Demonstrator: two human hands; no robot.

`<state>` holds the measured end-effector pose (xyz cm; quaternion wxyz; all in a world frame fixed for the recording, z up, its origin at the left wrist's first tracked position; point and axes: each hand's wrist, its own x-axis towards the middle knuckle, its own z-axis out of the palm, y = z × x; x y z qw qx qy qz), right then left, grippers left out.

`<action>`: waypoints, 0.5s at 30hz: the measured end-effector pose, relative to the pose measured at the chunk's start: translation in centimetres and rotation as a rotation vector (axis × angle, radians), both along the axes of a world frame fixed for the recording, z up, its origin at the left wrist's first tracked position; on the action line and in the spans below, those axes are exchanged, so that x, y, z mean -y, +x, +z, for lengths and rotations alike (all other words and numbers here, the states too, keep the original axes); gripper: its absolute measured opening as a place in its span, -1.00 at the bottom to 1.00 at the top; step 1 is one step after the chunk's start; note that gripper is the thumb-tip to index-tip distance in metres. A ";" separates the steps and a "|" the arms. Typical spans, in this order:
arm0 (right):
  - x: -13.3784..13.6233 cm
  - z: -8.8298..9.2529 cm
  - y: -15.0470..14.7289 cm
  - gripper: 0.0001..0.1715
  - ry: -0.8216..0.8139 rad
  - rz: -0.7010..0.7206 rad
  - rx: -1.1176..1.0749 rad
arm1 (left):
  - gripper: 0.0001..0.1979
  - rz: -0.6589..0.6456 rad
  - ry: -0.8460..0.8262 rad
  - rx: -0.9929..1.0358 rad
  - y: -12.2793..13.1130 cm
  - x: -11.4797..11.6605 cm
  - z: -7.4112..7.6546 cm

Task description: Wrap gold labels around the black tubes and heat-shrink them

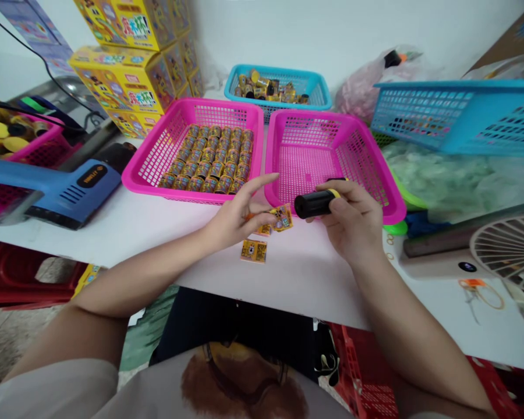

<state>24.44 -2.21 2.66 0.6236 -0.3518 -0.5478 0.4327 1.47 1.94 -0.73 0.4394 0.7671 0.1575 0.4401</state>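
Observation:
My left hand [242, 214] pinches a small yellow printed sleeve [283, 217] between thumb and fingertips, its index finger stretched out. My right hand [353, 218] is closed around a black cylinder [313, 203] with a yellow band, its dark end pointing left towards the sleeve. Another dark piece shows behind the right fingers, mostly hidden. A flat yellow printed sleeve [254, 251] lies on the white table [288, 279] below my left hand. More printed pieces lie partly under that hand.
A pink basket [133, 169] holds rows of wrapped cylinders; a second pink basket [273, 145] stands beside it. Loose cylinders fill part of a blue basket [321, 87] behind. A blue heat gun [82, 186] lies left, yellow boxes [122, 81] behind it, and a fan [513, 250] right.

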 end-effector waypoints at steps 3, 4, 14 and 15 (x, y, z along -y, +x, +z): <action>0.0 0.2 -0.2 -0.67 0.005 0.039 -0.040 | -0.31 0.021 -0.029 0.084 0.1 0.1 0.2; 0.0 0.2 -0.2 -0.67 0.004 0.047 -0.046 | -0.36 0.030 -0.010 0.087 0.1 0.2 0.3; 0.0 -0.1 0.1 -0.69 0.002 0.046 -0.031 | -0.58 0.187 0.136 -0.106 -0.1 0.2 0.4; 0.0 -0.1 0.1 -0.68 0.000 0.036 -0.017 | -0.53 0.156 0.163 -0.111 -0.2 0.0 0.2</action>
